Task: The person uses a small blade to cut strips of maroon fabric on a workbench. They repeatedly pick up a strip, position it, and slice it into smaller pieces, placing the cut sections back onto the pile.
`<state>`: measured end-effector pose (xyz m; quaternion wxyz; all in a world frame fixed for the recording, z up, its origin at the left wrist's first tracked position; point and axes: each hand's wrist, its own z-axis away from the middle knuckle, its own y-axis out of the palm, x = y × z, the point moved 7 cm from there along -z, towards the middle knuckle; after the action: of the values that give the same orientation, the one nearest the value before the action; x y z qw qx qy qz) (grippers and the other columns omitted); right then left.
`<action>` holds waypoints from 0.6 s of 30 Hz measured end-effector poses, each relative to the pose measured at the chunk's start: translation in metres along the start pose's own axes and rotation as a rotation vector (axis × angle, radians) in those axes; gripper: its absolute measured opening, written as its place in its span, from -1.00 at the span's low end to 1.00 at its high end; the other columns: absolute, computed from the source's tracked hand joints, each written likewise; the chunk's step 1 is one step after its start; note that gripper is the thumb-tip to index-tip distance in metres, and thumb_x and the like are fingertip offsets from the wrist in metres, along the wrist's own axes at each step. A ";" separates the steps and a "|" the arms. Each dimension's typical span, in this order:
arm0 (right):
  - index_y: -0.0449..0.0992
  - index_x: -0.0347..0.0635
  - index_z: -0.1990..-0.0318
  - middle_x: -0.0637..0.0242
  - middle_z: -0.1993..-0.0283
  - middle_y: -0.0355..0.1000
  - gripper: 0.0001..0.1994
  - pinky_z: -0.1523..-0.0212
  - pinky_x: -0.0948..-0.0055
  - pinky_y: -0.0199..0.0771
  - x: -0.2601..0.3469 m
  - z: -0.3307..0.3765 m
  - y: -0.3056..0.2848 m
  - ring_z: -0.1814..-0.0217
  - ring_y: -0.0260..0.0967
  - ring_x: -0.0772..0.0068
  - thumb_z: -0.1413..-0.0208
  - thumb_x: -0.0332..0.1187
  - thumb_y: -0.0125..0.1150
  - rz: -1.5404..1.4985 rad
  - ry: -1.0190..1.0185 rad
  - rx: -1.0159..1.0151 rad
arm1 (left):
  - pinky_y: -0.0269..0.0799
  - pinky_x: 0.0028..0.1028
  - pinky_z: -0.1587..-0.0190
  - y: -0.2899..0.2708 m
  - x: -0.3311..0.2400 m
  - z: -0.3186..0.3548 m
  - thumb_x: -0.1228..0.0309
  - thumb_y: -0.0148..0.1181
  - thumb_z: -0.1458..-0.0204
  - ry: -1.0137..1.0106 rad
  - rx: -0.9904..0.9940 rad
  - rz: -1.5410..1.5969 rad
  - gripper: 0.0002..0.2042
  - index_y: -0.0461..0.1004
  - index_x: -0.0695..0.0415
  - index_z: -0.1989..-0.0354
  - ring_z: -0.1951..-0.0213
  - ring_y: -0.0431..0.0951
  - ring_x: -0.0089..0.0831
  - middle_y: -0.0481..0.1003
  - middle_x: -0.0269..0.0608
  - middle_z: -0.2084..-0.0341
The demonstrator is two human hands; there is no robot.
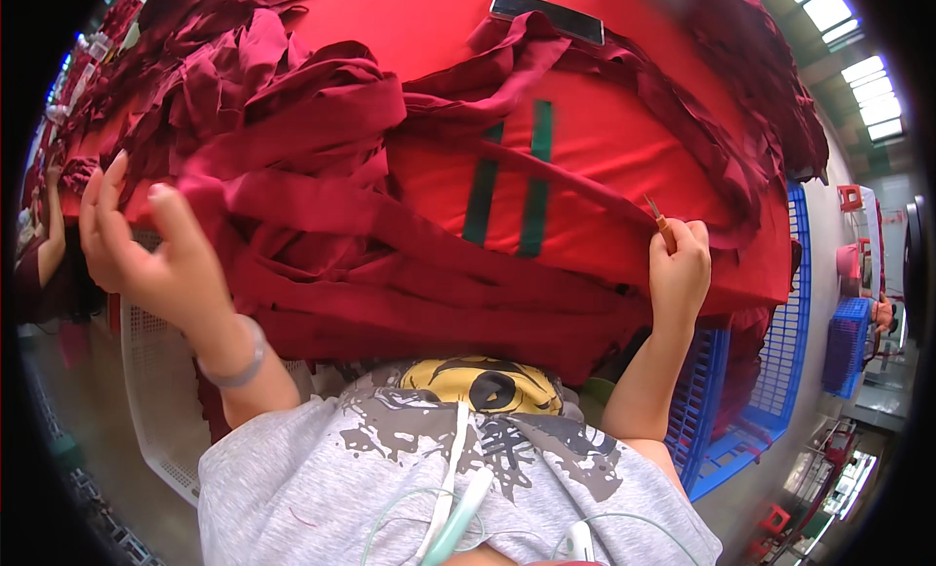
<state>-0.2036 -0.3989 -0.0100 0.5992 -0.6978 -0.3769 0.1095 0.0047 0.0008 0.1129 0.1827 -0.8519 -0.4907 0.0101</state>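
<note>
My right hand [680,269] is closed around a small pointed tool [664,232] with an orange-brown handle and a thin metal tip, like a seam ripper. Its tip points up and away, over the red-covered table [604,127]. My left hand [151,254] is raised at the left, fingers apart, holding nothing. Beside it lies a large tangled heap of dark red fabric strips [292,108]. More long strips [439,264] stretch across the table's near side, in front of my body. One narrow strip [585,184] runs across toward my right hand; whether they touch, I cannot tell.
A dark phone-like slab [548,16] lies at the table's far side. Two green bands [536,200] mark the red cover. More dark red fabric [770,88] is piled far right. A blue crate [770,410] stands at right, a white basket [156,400] at left. Another person's arm [51,230] shows far left.
</note>
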 end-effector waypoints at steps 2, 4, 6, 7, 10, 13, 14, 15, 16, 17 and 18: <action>0.51 -0.25 0.33 0.21 0.40 0.41 -0.90 0.32 0.25 0.40 0.011 0.010 -0.021 0.38 0.39 0.13 0.06 -0.53 0.21 -0.119 -0.220 -0.151 | 0.31 -0.20 -0.05 0.007 -0.071 -0.007 0.55 0.11 0.06 -0.089 -0.013 0.329 -0.73 0.54 0.23 0.13 0.02 0.49 -0.17 0.54 -0.12 0.13; 0.49 -0.28 0.40 0.24 0.45 0.37 -0.90 0.42 0.35 0.33 0.023 0.022 -0.041 0.44 0.34 0.26 0.13 -0.60 0.22 -0.311 -0.341 -0.086 | 0.20 -0.24 -0.19 0.032 -0.136 0.004 0.54 0.11 0.12 0.028 0.320 0.787 -0.62 0.53 0.08 0.04 -0.08 0.42 -0.19 0.48 -0.20 0.03; 0.47 -0.31 0.44 0.26 0.48 0.36 -0.88 0.52 0.46 0.24 0.037 0.037 -0.059 0.48 0.29 0.40 0.20 -0.64 0.25 -0.568 -0.359 0.193 | 0.00 -0.03 -0.31 0.049 -0.195 0.029 0.39 0.18 0.02 0.133 0.677 0.873 -0.53 0.41 -0.03 -0.15 -0.24 0.27 -0.26 0.40 -0.33 -0.12; 0.48 -0.32 0.46 0.27 0.48 0.36 -0.85 0.55 0.51 0.16 0.035 0.046 -0.063 0.52 0.26 0.47 0.24 -0.60 0.33 -0.713 -0.386 0.348 | -0.12 0.09 -0.34 0.053 -0.215 0.045 0.32 0.17 -0.03 0.251 0.716 0.931 -0.53 0.39 -0.03 -0.18 -0.19 0.35 -0.32 0.43 -0.32 -0.09; 0.50 -0.51 0.32 0.19 0.49 0.43 -0.49 0.56 0.59 0.14 0.024 0.075 -0.073 0.54 0.27 0.61 0.29 -0.24 0.60 -1.028 -0.562 0.500 | 0.01 -0.08 -0.36 0.052 -0.235 0.061 0.41 0.37 0.17 0.453 0.888 1.183 -0.46 0.44 -0.02 -0.09 0.11 0.57 -0.45 0.58 -0.33 0.19; 0.56 -0.32 0.41 0.25 0.67 0.30 -0.64 0.56 0.52 0.20 0.006 0.087 -0.034 0.63 0.27 0.50 0.28 -0.23 0.55 -0.791 -0.169 1.210 | 0.50 -0.32 0.10 0.058 -0.207 0.049 0.39 0.45 0.29 0.258 0.772 1.395 -0.58 0.53 0.06 0.15 0.49 0.58 -0.39 0.53 -0.37 0.59; 0.56 -0.32 0.40 0.23 0.66 0.32 -0.66 0.55 0.49 0.23 0.003 0.095 -0.019 0.63 0.30 0.47 0.24 -0.24 0.53 -0.704 -0.183 1.302 | 0.49 -0.38 0.35 0.062 -0.195 0.041 0.39 0.46 0.32 0.198 0.771 1.418 -0.66 0.55 0.09 0.28 0.52 0.56 -0.34 0.51 -0.34 0.61; 0.57 -0.31 0.39 0.22 0.65 0.34 -0.68 0.53 0.46 0.27 -0.002 0.105 -0.002 0.62 0.33 0.44 0.21 -0.26 0.51 -0.616 -0.200 1.392 | 0.46 -0.39 0.40 0.064 -0.182 0.038 0.44 0.44 0.34 0.193 0.750 1.404 -0.68 0.54 0.08 0.31 0.50 0.56 -0.35 0.51 -0.33 0.58; 0.57 -0.29 0.33 0.18 0.57 0.44 -0.75 0.49 0.39 0.33 -0.013 0.129 0.008 0.57 0.38 0.37 0.12 -0.32 0.42 -0.495 -0.355 1.601 | 0.42 -0.41 0.44 0.067 -0.172 0.035 0.49 0.42 0.35 0.184 0.721 1.406 -0.69 0.52 0.06 0.34 0.49 0.55 -0.36 0.50 -0.33 0.56; 0.59 -0.27 0.32 0.20 0.50 0.48 -0.73 0.45 0.37 0.39 -0.010 0.140 0.003 0.50 0.45 0.34 0.04 -0.24 0.40 -0.769 -0.522 1.695 | 0.40 -0.43 0.45 0.071 -0.167 0.030 0.54 0.39 0.35 0.116 0.734 1.446 -0.70 0.51 0.09 0.35 0.50 0.54 -0.38 0.50 -0.30 0.54; 0.60 -0.26 0.31 0.21 0.43 0.53 -0.71 0.40 0.35 0.45 -0.007 0.148 -0.011 0.43 0.51 0.30 -0.03 -0.17 0.38 -1.052 -0.695 1.764 | 0.38 -0.45 0.46 0.074 -0.164 0.027 0.60 0.36 0.34 0.048 0.746 1.484 -0.71 0.51 0.12 0.35 0.51 0.52 -0.40 0.50 -0.28 0.52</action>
<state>-0.3019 -0.2921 -0.0405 0.7222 0.2970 -0.5666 0.2631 -0.0237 -0.1625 0.0376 0.4094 -0.8376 0.2384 0.2719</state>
